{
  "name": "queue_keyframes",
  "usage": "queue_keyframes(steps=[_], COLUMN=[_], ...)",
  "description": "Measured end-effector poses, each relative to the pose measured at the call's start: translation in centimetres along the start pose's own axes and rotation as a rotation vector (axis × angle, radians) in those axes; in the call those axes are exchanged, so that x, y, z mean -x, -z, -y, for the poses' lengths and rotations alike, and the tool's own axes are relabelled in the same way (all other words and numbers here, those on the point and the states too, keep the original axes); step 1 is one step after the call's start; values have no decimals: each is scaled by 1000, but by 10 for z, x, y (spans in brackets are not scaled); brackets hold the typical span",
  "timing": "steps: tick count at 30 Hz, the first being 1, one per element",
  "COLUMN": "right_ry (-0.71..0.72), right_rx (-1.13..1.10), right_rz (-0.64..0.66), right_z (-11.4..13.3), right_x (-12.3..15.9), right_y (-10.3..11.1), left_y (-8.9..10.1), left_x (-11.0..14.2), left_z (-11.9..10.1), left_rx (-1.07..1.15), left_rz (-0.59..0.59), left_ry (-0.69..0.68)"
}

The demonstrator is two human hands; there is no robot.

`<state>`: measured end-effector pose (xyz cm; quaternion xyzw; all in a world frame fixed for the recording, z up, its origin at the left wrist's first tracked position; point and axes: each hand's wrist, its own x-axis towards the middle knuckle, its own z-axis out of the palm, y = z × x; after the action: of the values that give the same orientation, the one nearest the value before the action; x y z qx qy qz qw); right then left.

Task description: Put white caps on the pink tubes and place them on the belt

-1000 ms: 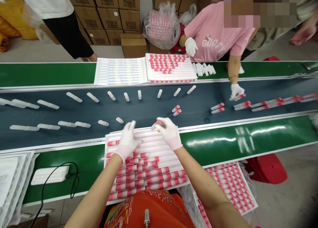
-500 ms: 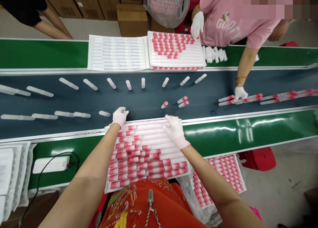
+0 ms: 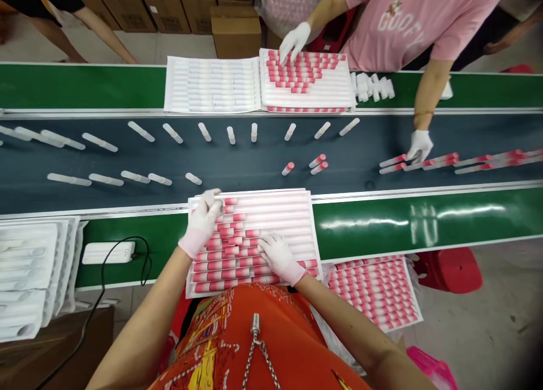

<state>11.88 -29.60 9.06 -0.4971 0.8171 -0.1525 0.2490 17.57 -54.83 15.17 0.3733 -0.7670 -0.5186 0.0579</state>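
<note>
Both my hands wear white gloves and are over a white ribbed tray (image 3: 288, 209) that holds rows of pink-and-white tubes (image 3: 220, 275). My left hand (image 3: 206, 217) is closed at the tray's upper left, its fingertips beside the ends of the top tubes; whatever it may grip is hidden. My right hand (image 3: 278, 257) lies across the middle rows, fingers stretched to the left and touching the tubes. The upper right grooves show bare white.
A dark conveyor belt (image 3: 237, 172) carries white tubes (image 3: 194, 178) and pink-tipped tubes (image 3: 319, 167). Opposite, a co-worker's gloved hands (image 3: 419, 145) handle tubes and another tray (image 3: 326, 98). A power strip (image 3: 108, 252) with a black cable and stacked trays (image 3: 25, 265) are at left.
My left hand has come back from the belt to the tray. My right hand has moved down and left onto the tubes. The co-worker's hand at the far tray has shifted left.
</note>
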Motion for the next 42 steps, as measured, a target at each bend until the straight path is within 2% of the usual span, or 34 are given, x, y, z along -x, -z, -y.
queue_keyframes(steps=[3,5,7,10,13,16,19,21,26,28,30,32,33,35,37,38,40,42], right_ry=[-60,-85,-80,-4,57,117,218,232,18,-36,-83,-179,-251,-441,-625,-673,-710,-698], right_rx=[-307,-559,-742,-900,-980,-994,-899,-874,-1045,-1029,-999,-1010,-1009,-946,-789,-726,-650,-625], right_rz=[-171,-306,-373,-365,-362,-296,-215,-226,-364,-415,-445,-501,-568,-788,-992,-1015,-986,-920], right_z=[7,13,21,31,34,31,30,33,61,72,71,50,31,-18,-70,-94,-129,-149], right_x=[-4,-8,-12,-20,-26,-28,-28,-28,-26,-25,-26,-32,-37,-52,-71,-82,-103,-121], right_y=[25,55,88,126,146,158,166,166,152,146,139,131,128,124,122,121,119,117], left_y=[-9,-15,-17,-17,-16,-16,-16,-18,-39,-52,-60,-57,-52,-34,-13,-4,7,8], left_x=[37,53,62,65,61,56,53,53,59,58,51,35,23,-7,-40,-56,-84,-107], left_z=[-5,-9,-16,-32,-47,-56,-65,-73,-80,-74,-63,-48,-39,-20,-2,6,21,32], left_rx=[41,60,69,73,16,-111,-176,-177,-164,-171,-179,-196,-220,-309,-395,-415,-418,-380], left_rz=[213,341,430,466,440,406,408,390,259,206,209,219,183,3,-219,-294,-343,-300], left_ry=[28,37,0,-93,-123,-79,-38,-34,-59,-87,-143,-237,-280,-298,-182,-90,84,182])
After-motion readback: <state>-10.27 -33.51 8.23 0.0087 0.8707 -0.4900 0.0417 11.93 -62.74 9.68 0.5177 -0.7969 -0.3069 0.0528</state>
